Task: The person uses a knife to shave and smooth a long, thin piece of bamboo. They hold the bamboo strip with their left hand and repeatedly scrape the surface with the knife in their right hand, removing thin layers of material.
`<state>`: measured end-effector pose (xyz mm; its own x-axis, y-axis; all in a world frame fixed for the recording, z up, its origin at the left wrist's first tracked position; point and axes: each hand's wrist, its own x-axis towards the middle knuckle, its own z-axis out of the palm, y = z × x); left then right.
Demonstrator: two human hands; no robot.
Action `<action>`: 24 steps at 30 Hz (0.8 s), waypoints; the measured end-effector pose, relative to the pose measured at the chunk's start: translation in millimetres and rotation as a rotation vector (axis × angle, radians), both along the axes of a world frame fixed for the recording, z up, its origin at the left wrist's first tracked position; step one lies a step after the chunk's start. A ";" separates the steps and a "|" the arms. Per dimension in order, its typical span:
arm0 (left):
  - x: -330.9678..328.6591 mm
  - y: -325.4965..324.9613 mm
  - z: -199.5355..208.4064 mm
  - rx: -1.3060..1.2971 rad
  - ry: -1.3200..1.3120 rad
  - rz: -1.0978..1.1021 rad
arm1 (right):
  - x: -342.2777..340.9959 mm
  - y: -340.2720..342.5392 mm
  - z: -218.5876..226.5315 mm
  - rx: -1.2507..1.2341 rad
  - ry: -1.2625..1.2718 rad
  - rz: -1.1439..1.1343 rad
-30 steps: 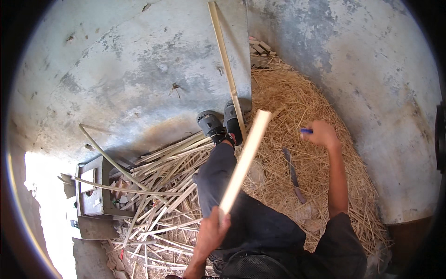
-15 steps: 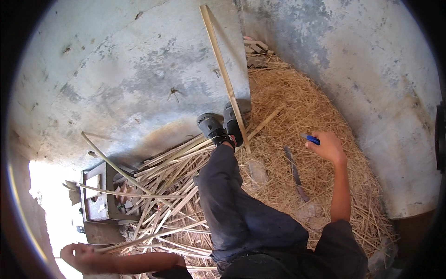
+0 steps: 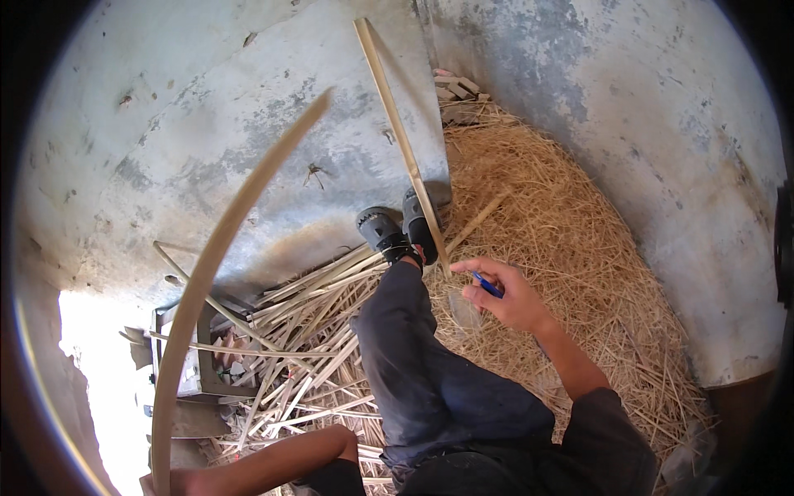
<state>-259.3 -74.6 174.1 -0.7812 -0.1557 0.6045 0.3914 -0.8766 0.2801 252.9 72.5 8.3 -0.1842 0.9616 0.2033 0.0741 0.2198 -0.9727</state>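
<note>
I sit with my legs in dark trousers [image 3: 413, 372] stretched out and dark shoes [image 3: 397, 231] against a grey wall. My left hand [image 3: 161, 481] sits at the lower left edge, closed on the bottom end of a long bent bamboo strip [image 3: 215, 256] that arcs up across the wall. My right hand [image 3: 509, 293] hovers beside my knee, over the straw, pinching a small blue pen [image 3: 488, 286]. A heap of thin split bamboo strips [image 3: 306, 339] lies under my left leg.
A big mound of dry straw [image 3: 579, 231] fills the right side. A long bamboo slat [image 3: 397, 124] leans against the wall by my feet. A metal frame [image 3: 178, 364] lies left of the strips, and wood blocks [image 3: 456, 86] sit in the corner.
My left hand let go of a short pale strip, swung out to the lower left and now raises a long bent strip. My right hand with the pen moved in toward my knee.
</note>
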 end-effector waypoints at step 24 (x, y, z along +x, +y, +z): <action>230.4 158.4 -141.7 -1.114 0.508 -1.302 | 133.8 64.6 -7.4 -0.016 1.090 -0.616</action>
